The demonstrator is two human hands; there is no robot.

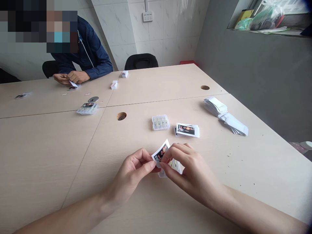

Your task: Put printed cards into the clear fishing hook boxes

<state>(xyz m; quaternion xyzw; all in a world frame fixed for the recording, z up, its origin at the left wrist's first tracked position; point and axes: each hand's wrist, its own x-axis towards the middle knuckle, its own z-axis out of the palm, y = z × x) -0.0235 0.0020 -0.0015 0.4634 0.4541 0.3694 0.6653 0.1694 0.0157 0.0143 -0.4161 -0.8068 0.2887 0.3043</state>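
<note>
A small black-and-white printed label (161,152) is held between both hands, tilted above a clear plastic case. My left hand (137,167) pinches its lower left corner between thumb and fingers. At its right side, the fingers of my right hand (185,165) are closed on the same label. Beneath my hands lies the clear case (175,165) with small yellowish pieces inside, partly hidden by my right hand. Farther back sits another clear case (161,122) with similar pieces. A stack of printed labels (187,130) lies to the right of it.
White paper slips (215,106) lie in piles at the right on the table (136,208). At the left are stacked clear cases (87,109), a grey disc (93,99) and a cable hole (121,116). Across the table, a person's hands (73,77) hold paper.
</note>
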